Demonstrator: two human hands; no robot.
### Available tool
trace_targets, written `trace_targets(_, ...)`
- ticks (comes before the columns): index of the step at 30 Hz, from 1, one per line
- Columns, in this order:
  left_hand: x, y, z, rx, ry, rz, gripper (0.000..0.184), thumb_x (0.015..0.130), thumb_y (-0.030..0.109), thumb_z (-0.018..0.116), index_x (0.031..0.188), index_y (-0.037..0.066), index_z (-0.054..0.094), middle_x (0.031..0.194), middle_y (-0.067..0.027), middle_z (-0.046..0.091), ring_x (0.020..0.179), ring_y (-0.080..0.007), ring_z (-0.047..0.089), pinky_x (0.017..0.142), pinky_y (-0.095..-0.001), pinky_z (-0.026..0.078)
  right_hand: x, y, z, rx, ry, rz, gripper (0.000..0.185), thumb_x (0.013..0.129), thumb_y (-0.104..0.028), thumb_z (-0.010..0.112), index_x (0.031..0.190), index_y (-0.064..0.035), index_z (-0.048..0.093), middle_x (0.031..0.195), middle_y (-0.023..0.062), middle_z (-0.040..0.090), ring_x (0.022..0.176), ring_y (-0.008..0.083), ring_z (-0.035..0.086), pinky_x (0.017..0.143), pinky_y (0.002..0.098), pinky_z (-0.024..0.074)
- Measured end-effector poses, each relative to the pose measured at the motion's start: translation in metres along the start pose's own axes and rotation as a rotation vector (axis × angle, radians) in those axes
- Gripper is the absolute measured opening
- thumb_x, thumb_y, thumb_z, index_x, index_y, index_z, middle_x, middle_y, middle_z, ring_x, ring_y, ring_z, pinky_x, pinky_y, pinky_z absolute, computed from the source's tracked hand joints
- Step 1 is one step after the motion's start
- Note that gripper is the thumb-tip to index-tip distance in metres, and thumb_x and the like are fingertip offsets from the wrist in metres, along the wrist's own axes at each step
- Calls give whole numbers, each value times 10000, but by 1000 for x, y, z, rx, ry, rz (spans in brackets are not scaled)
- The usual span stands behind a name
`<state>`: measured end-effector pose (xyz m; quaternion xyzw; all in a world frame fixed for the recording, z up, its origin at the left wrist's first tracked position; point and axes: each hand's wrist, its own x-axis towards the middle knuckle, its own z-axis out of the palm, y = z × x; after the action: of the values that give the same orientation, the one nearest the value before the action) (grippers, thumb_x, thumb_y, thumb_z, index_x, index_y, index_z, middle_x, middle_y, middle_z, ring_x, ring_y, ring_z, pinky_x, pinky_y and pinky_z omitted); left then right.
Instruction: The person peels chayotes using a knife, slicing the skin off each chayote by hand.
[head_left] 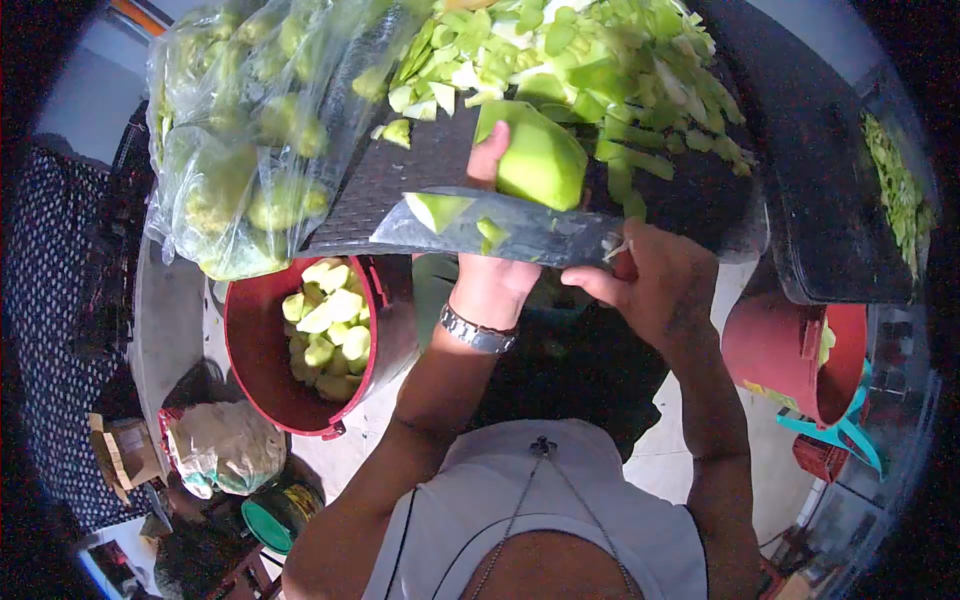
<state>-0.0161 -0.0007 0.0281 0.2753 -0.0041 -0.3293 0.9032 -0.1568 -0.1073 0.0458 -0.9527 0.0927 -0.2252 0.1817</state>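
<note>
A large pale-green peeled fruit (540, 160) rests in my left hand (492, 270), the thumb lying against its side. My right hand (645, 285) is closed round the handle end of a broad knife (500, 228). The blade lies across in front of the fruit and hides part of my left hand. Bits of green flesh cling to the blade. Beyond the fruit, a heap of green peelings (600, 60) covers part of the dark work surface (400, 185).
A clear plastic bag (240, 150) of green fruit stands at the left. Below it is a red bucket (245, 350) holding pale peeled pieces. Another red bucket (770, 350) stands at the right, near a black board (820, 190) with shavings.
</note>
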Motion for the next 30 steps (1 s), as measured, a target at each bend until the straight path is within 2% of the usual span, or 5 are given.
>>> trace_targets(7, 1, 16, -1, 26, 5, -78, 511, 961, 457, 541, 1330, 104, 536, 1253, -124, 633, 1074, -342, 645, 824, -594, 540, 35, 81, -17, 34, -23, 562, 435, 936, -448, 645, 849, -22, 652, 716, 153, 640, 675, 310, 657, 632, 404, 487)
trace_targets(14, 6, -2, -1, -42, -56, -86, 524, 929, 440, 604, 1283, 56, 569, 1167, -113, 652, 1038, -258, 653, 908, -415, 537, 9, 1, -14, 187, -191, 150, 493, 873, -507, 715, 872, -23, 617, 588, 112, 579, 535, 255, 619, 523, 377, 454)
trace_targets(23, -4, 8, 0, 65, -18, -105, 505, 945, 434, 553, 1293, 67, 549, 1192, -130, 640, 1022, -306, 666, 738, -535, 583, 20, 67, -9, 113, -50, 348, 494, 875, -492, 718, 763, -28, 591, 573, 121, 551, 515, 227, 548, 525, 391, 439)
trace_targets(26, -4, 11, -1, 7, -41, -160, 516, 985, 429, 480, 1363, 80, 521, 1284, -145, 616, 1131, -328, 622, 1007, -494, 492, 20, 71, -4, 134, 36, 163, 503, 862, -512, 723, 787, -27, 611, 566, 114, 548, 513, 216, 556, 519, 386, 437)
trace_targets(30, 3, -3, -8, -192, -61, -99, 505, 953, 434, 551, 1307, 74, 545, 1195, -148, 644, 1078, -283, 642, 934, -483, 536, 8, 15, -15, 173, -128, 169, 545, 820, -560, 744, 838, -27, 633, 548, 88, 549, 495, 224, 583, 499, 379, 441)
